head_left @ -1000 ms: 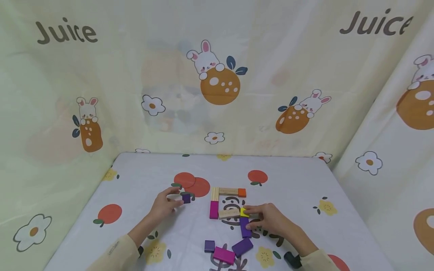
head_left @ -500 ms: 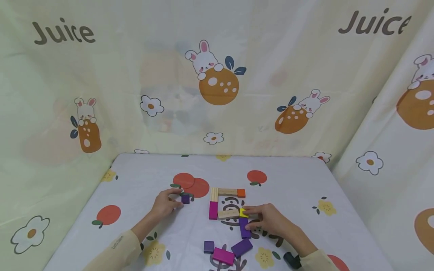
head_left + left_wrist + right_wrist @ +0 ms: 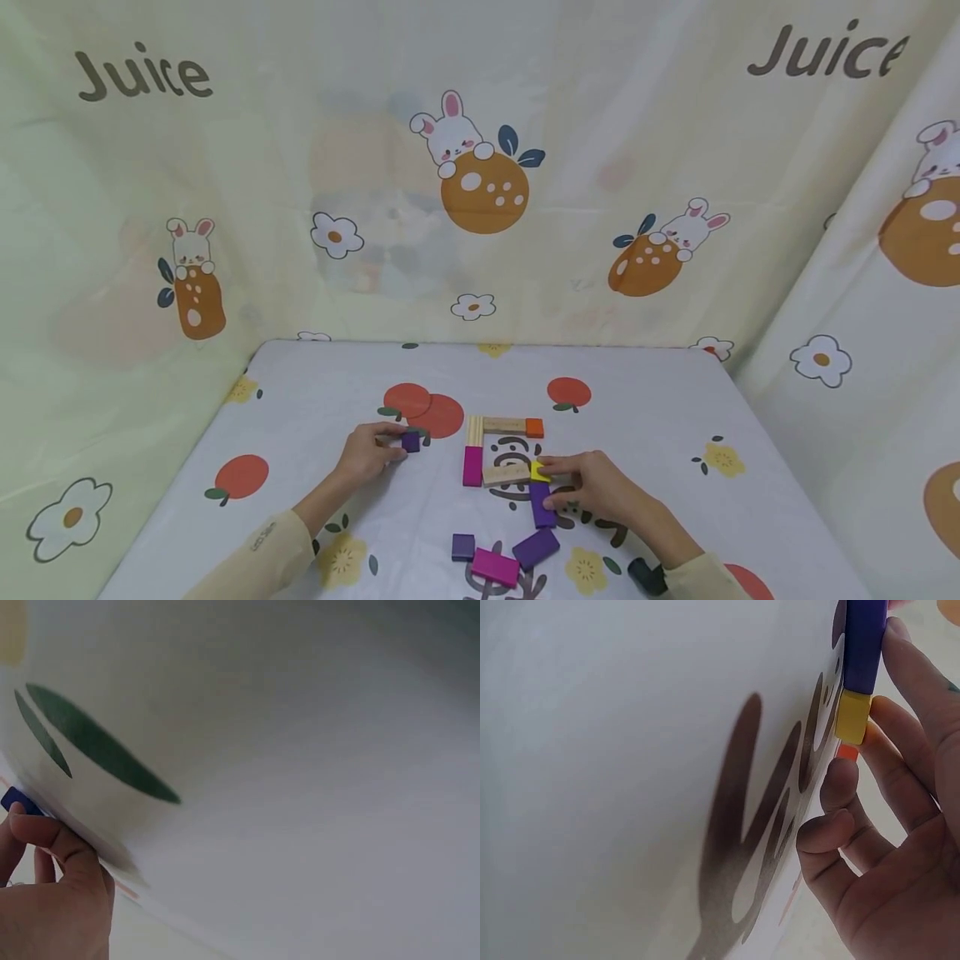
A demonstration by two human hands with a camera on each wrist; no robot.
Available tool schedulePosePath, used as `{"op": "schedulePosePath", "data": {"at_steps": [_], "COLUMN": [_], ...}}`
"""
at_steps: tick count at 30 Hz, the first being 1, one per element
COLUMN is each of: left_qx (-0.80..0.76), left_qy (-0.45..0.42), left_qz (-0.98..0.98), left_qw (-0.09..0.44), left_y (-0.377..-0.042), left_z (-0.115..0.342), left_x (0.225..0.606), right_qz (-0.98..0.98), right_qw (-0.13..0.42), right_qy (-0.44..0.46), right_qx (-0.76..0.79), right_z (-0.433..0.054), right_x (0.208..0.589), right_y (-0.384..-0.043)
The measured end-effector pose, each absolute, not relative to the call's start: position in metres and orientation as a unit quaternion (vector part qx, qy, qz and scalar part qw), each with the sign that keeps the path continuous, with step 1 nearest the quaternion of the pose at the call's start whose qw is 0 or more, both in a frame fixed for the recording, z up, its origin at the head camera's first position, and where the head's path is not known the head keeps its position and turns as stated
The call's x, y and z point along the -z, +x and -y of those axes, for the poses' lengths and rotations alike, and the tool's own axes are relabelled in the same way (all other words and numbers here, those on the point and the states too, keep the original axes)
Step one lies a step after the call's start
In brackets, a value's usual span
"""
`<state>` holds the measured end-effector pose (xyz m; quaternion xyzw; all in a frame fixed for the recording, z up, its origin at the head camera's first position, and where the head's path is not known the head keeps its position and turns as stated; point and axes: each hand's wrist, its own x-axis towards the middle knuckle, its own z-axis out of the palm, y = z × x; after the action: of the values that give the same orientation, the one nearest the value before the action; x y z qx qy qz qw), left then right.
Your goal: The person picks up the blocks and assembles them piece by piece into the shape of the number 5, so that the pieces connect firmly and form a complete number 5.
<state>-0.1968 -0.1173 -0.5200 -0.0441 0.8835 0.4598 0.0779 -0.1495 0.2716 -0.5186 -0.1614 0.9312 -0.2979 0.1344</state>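
My left hand [image 3: 367,454] pinches a small dark purple block [image 3: 411,441] between thumb and fingertips, left of the block layout; the block's tip shows blue-purple in the left wrist view. My right hand [image 3: 603,483] rests its fingertips on a yellow block [image 3: 539,472], with the thumb against the side of the long purple block [image 3: 542,506] joined end to end with it. In the right wrist view the other fingers [image 3: 829,832] bend loosely and hold nothing. A plain wooden block [image 3: 507,475] adjoins the yellow one on the left.
Farther back a magenta block [image 3: 472,466], wooden blocks [image 3: 505,425] and an orange block [image 3: 535,427] continue the outline. Nearer lie a tilted purple block [image 3: 537,549], a magenta block [image 3: 496,567] and a small purple block [image 3: 463,547]. A patterned cloth [image 3: 637,400] covers the table.
The hands and blocks hold almost the same positions throughout. Only a slight shift of the head view and a tiny drift of the left hand show.
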Motion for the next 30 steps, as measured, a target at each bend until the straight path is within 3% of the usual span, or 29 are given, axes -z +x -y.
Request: {"op": "schedulePosePath", "data": {"at_steps": [10, 30], "left_qx": [-0.491, -0.482], "left_qy": [-0.05, 0.032], "left_qz": [-0.866, -0.866], "left_qw": [0.083, 0.129], "left_y": [-0.193, -0.143], "left_z": [0.122, 0.102], "left_x": [0.52, 0.505], "right_qz": [-0.933, -0.934], "right_qw": [0.131, 0.133], "right_qy": [-0.153, -0.15], "right_qx": [0.297, 0.295], "right_z": [-0.271, -0.27], "right_x": [0.52, 0.518], "right_y": [-0.149, -0.148]}}
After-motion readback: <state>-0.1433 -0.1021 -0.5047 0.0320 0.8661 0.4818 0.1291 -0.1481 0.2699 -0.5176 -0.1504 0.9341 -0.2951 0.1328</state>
